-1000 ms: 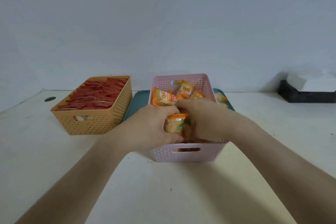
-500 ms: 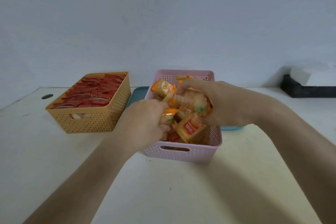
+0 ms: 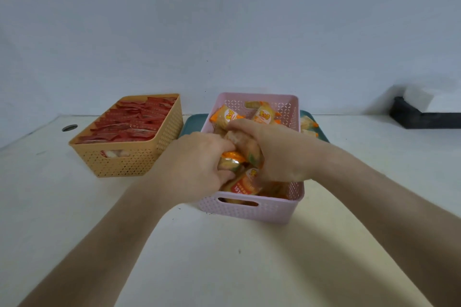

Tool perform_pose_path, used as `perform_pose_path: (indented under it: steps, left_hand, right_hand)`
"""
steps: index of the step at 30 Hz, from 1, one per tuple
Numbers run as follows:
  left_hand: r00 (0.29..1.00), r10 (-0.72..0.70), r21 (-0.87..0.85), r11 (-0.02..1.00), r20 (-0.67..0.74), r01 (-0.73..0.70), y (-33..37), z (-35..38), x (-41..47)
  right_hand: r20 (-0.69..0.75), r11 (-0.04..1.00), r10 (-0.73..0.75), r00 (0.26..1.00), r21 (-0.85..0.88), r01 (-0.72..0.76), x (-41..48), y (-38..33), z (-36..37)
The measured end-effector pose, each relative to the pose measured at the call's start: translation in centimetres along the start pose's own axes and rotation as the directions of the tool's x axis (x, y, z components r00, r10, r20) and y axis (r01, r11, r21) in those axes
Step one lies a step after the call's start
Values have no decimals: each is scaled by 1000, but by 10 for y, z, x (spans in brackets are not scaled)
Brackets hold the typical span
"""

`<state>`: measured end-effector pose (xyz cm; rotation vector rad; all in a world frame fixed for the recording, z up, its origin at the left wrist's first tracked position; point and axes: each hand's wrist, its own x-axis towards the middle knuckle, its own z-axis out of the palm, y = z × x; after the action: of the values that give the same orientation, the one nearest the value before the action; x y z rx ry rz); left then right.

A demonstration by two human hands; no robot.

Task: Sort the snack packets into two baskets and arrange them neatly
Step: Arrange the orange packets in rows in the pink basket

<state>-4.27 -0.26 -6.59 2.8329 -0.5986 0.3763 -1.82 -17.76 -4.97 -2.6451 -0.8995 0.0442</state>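
A pink basket [image 3: 252, 210] stands in the middle of the table and holds several orange snack packets [image 3: 227, 116]. Both of my hands reach into it. My left hand [image 3: 197, 159] grips an orange packet [image 3: 230, 161] near the basket's left side. My right hand [image 3: 274, 149] curls round a bundle of orange packets [image 3: 245, 143] just beside it, and the two hands touch. To the left, an orange basket [image 3: 129, 161] is filled with rows of red packets [image 3: 134, 122] lying flat.
A teal tray [image 3: 193, 123] lies behind the pink basket, with orange packets [image 3: 309, 124] on its right end. A black holder with a white block [image 3: 419, 107] sits at the far right by the wall. A round hole [image 3: 69, 128] is at the table's far left.
My right hand has come down from a raised position into the pink basket with its bundle of packets. My left hand has stayed at the basket's left side.
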Motion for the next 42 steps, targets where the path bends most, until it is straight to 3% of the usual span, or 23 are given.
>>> perform_pose_path:
  steps: [4, 8, 10, 12, 17, 21, 26, 33, 36, 39, 42]
  left_hand:
    - [993, -26, -58, 998, 112, 33, -1, -12, -4]
    - [957, -21, -51, 998, 289, 37, 0, -17, 4]
    - [940, -20, -29, 999, 341, 31, 2, -14, 11]
    - [943, -25, 23, 1000, 333, 18, 3, -8, 15]
    - [991, -12, 186, 982, 131, -13, 0, 0, 12]
    - [998, 22, 186, 982, 57, -33, 0, 0, 9]
    - [980, -27, -133, 990, 198, 54, -5, -6, 4]
    - [908, 52, -256, 965, 417, 62, 2, -16, 0]
    - [952, 18, -288, 955, 306, 74, -6, -17, 1]
    - [997, 5, -33, 999, 75, -2, -13, -16, 2]
    - [1000, 22, 151, 988, -15, -19, -13, -22, 2]
  right_hand:
    - [-38, 979, -32, 999, -201, 24, 0, -7, -1]
    - [-209, 929, -46, 977, -369, -35, 1, -3, -6]
    - [-221, 919, -56, 974, -394, -37, 3, -3, -8]
    - [-152, 936, -47, 987, -351, -10, 2, -5, -13]
    - [-12, 997, 54, 998, -46, -55, -10, -3, -34]
    - [73, 997, 55, 996, -50, -51, -15, -3, -37]
    - [125, 984, 47, 991, -174, -25, -9, -5, -23]
    - [46, 969, 31, 998, 243, -41, -2, 6, -11]
    - [60, 956, 15, 998, 290, -32, -5, 8, -15]
    - [137, 962, -35, 990, 272, -3, -6, 6, -11]
    - [122, 971, -67, 990, 238, 36, -5, 4, -4]
